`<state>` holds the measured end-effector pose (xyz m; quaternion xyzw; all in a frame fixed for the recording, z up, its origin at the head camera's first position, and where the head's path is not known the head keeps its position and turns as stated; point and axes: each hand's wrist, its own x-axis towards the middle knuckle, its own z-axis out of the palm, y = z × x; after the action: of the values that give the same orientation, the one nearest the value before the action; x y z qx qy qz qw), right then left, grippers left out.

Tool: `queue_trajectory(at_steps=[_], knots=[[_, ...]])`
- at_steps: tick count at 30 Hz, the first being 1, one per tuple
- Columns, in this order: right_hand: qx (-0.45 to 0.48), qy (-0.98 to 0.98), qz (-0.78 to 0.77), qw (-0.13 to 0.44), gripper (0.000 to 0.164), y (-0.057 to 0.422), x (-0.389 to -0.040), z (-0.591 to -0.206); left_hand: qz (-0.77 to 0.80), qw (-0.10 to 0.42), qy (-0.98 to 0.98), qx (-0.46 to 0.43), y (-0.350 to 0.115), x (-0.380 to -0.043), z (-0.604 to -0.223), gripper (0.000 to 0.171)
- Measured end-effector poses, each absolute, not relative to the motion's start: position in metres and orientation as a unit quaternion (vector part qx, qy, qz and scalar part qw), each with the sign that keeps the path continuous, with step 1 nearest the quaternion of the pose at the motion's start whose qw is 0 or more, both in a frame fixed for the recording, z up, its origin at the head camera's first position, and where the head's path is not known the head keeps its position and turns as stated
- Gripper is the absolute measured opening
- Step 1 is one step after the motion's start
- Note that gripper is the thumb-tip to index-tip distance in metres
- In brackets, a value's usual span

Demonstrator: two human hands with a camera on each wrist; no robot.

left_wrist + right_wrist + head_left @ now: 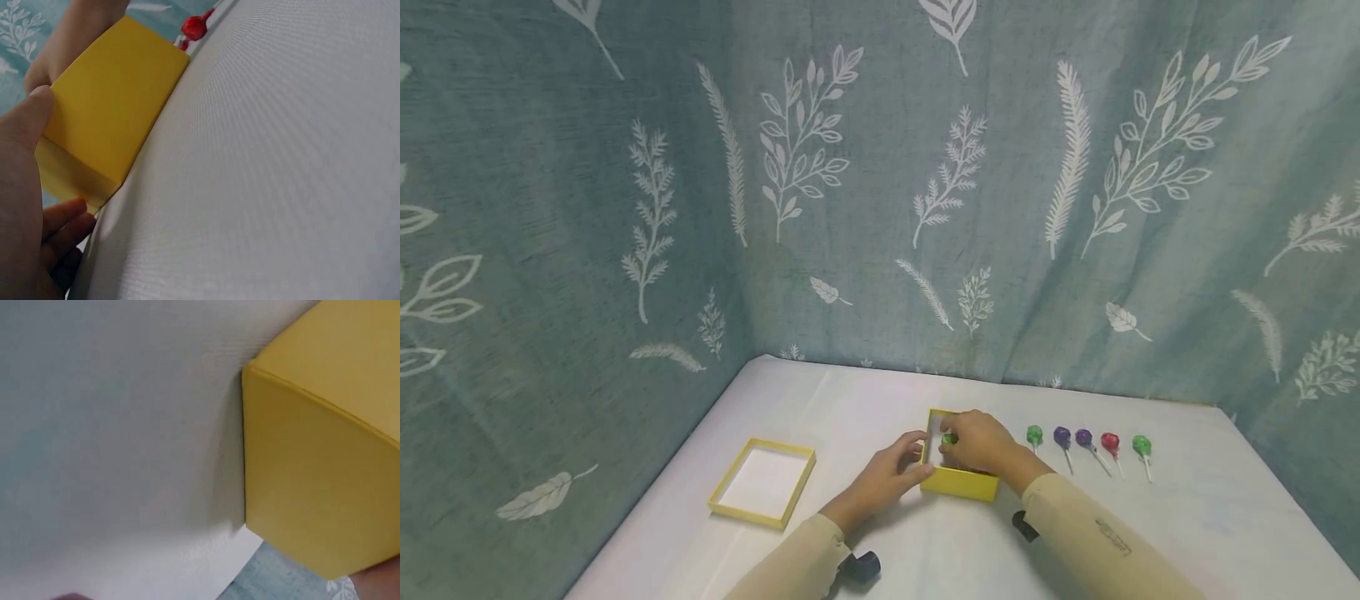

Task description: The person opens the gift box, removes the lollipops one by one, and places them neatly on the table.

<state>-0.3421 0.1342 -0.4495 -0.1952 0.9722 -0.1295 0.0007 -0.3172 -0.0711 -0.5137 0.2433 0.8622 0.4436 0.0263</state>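
Note:
A yellow open-topped box (958, 483) stands on the white table, its inside pale. My left hand (887, 477) holds the box at its left side, thumb by the near corner and fingers along the side wall. In the left wrist view, that thumb lies at the top edge of the box (119, 94), with fingertips low at its corner. Reaching down into the box, my right hand (981, 440) pinches a green-wrapped lollipop (950, 438) near the inner left part. The lollipop's stick and much of the box's inside are hidden behind the right hand.
Right of the box lie several lollipops in a row: a green one (1034, 435), two purple, a red one (1110, 442) and another green one (1142, 445). A yellow-rimmed lid (800, 490) lies at the left. Patterned curtains (880, 208) hang behind and left of the table.

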Motion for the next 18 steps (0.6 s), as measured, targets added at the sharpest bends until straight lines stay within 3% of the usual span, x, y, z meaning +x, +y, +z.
queue_trajectory(at_steps=[18], knots=[[-0.102, 0.953, -0.282, -0.045, 0.029, 0.179, -0.313, -0.425, 0.442, 0.028, 0.862, 0.248, -0.07, -0.317, -0.512, 0.058]])
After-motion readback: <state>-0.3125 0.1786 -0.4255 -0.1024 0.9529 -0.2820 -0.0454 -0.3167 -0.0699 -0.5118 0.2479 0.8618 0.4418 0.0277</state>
